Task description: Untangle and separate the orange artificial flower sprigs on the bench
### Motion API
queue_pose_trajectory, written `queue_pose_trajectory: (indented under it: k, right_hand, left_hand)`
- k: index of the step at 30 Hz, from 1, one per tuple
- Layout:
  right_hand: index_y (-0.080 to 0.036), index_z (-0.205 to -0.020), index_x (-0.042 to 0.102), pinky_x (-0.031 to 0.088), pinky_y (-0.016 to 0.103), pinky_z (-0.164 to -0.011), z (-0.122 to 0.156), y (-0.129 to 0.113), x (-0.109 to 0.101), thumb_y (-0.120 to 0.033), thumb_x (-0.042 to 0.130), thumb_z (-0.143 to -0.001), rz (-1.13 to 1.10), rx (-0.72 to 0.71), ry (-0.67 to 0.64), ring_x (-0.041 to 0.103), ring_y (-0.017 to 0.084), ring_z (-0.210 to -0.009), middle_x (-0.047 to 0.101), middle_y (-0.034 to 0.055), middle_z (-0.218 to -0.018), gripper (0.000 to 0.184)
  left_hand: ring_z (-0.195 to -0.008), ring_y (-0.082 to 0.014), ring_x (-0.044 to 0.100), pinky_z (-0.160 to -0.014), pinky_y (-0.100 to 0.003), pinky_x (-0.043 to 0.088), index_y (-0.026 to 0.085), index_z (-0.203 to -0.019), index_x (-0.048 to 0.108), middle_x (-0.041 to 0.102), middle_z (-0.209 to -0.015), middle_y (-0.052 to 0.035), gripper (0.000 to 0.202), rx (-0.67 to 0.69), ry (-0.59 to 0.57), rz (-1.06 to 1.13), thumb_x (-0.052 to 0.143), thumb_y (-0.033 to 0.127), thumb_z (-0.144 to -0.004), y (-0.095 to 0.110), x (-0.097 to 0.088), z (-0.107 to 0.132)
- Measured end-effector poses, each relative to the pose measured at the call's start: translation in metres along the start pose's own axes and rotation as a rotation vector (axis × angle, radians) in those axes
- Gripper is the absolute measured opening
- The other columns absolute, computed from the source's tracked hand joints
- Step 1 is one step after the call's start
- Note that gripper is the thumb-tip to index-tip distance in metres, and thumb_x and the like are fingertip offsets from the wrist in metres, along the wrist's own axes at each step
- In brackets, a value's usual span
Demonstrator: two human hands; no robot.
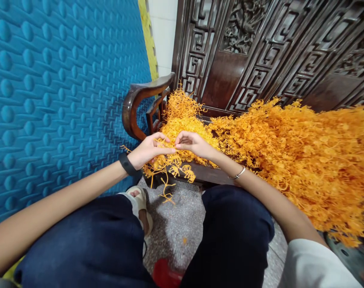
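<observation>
My left hand [150, 152], with a black band at the wrist, is closed around an orange plastic flower sprig [175, 170]. Thin branching strands of it dangle below the fingers, over the edge of the dark wooden seat [206, 173]. My right hand [196, 145] has its thumb and fingers curled into a pinch, almost touching the left thumb tip. Whatever lies between those fingertips is too small to make out. Directly behind both hands is a heap of yellow-orange plastic sprigs [184, 126] on the seat.
A much larger orange pile [308, 156] covers the bench to the right. The carved dark wood backrest [226, 76] stands behind, with a curved armrest [133, 104] at left. Blue textured foam matting [64, 100] fills the left side. Something red [166, 274] sits on the speckled floor [178, 224].
</observation>
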State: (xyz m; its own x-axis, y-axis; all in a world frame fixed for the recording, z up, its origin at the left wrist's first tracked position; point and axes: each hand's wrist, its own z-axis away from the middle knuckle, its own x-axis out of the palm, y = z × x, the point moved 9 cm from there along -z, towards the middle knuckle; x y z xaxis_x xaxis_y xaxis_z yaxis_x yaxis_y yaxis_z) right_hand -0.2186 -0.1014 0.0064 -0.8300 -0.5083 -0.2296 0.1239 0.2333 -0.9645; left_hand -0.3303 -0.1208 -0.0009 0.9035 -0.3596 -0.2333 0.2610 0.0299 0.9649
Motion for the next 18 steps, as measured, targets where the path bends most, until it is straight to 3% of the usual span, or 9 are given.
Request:
queue_pose_trajectory:
  k: [6, 11, 14, 18]
  right_hand:
    - [-0.018, -0.076, 0.048, 0.043, 0.025, -0.064, -0.001, -0.005, 0.000, -0.030, 0.067, -0.072, -0.030, -0.074, 0.045, 0.050, 0.008, -0.064, 0.051, -0.0043, -0.068, 0.022]
    - [-0.019, -0.084, 0.050, 0.043, 0.026, -0.068, 0.000, -0.012, 0.006, -0.029, 0.064, -0.076, -0.020, -0.066, 0.057, 0.051, 0.009, -0.069, 0.053, -0.0023, -0.077, 0.019]
    - [-0.018, -0.088, 0.053, 0.043, 0.027, -0.072, 0.000, -0.011, 0.010, -0.028, 0.071, -0.069, 0.003, -0.021, 0.043, 0.054, 0.010, -0.074, 0.057, -0.0010, -0.082, 0.028]
    - [-0.018, -0.080, 0.053, 0.043, 0.027, -0.067, -0.002, -0.004, 0.003, -0.022, 0.075, -0.060, -0.035, 0.030, 0.121, 0.053, 0.009, -0.066, 0.057, -0.0039, -0.070, 0.029]
  left_hand:
    - [-0.035, -0.0051, 0.022, -0.036, -0.021, 0.016, 0.016, -0.101, 0.062, 0.029, -0.040, 0.0117, 0.051, -0.123, -0.061, -0.095, 0.077, 0.042, -0.060, -0.010, 0.006, 0.002]
    - [-0.039, -0.0056, 0.026, -0.038, -0.021, 0.018, 0.015, -0.078, 0.068, 0.033, -0.044, 0.0075, 0.026, -0.054, -0.031, -0.098, 0.064, 0.040, -0.071, -0.005, 0.003, -0.001]
    - [-0.040, -0.0059, 0.029, -0.040, -0.022, 0.019, 0.015, -0.066, 0.064, 0.035, -0.045, 0.0063, 0.025, -0.001, 0.026, -0.089, 0.056, 0.037, -0.075, -0.001, -0.003, -0.001]
    - [-0.038, -0.0048, 0.023, -0.040, -0.022, 0.015, 0.014, -0.063, 0.061, 0.031, -0.042, 0.0081, 0.025, 0.003, -0.009, -0.116, 0.057, 0.036, -0.074, -0.001, 0.001, -0.002]
